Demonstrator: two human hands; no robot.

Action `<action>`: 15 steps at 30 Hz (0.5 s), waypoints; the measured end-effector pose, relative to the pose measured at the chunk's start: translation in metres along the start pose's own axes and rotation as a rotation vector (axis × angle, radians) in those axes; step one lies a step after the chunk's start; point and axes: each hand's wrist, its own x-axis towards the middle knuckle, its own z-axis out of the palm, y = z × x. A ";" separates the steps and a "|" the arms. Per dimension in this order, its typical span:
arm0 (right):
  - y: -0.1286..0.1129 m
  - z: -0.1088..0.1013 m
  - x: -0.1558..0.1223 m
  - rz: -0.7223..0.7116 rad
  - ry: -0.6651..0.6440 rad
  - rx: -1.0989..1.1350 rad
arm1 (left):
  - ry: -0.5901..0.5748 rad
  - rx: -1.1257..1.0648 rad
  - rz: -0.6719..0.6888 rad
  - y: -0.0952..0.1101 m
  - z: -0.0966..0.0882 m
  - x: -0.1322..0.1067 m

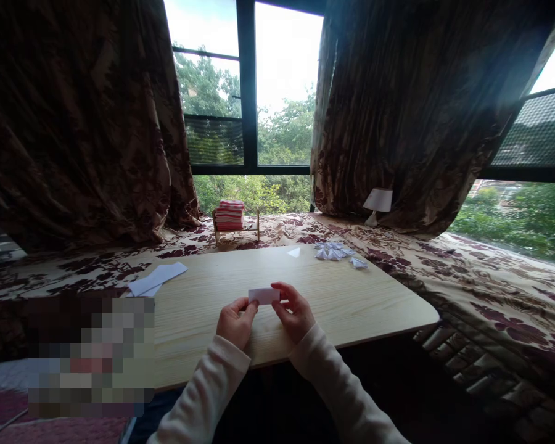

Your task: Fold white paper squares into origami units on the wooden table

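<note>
Just above the front part of the wooden table (pixel 198 333), a small white rectangle of paper (pixel 263 296) is held level between both hands. My left hand (pixel 235 322) pinches its lower left corner with the thumb in front. The fingers of my right hand (pixel 295 311) grip the right edge, thumb below and forefinger at the top. Folded white paper pieces (pixel 333 250) lie in a heap at the table's far right, with one folded piece (pixel 358 263) a little apart. Toward the back edge rests a single white paper triangle (pixel 293 252).
Flat white paper sheets (pixel 158 279) overlap at the table's left edge. Behind, on a flowered cloth (pixel 189 243), stand a small rack (pixel 250 229) with folded red-and-white towels (pixel 230 216) and a white lamp (pixel 378 201). A pixelated patch covers the lower left.
</note>
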 end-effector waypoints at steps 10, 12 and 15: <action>0.000 -0.001 0.001 -0.035 0.022 -0.054 | 0.033 -0.019 -0.014 -0.001 -0.001 0.000; 0.000 -0.001 0.001 -0.043 0.016 -0.059 | 0.050 -0.028 -0.016 -0.002 -0.001 0.000; 0.002 -0.001 0.002 -0.041 -0.004 -0.059 | 0.049 -0.045 -0.014 -0.001 0.000 0.000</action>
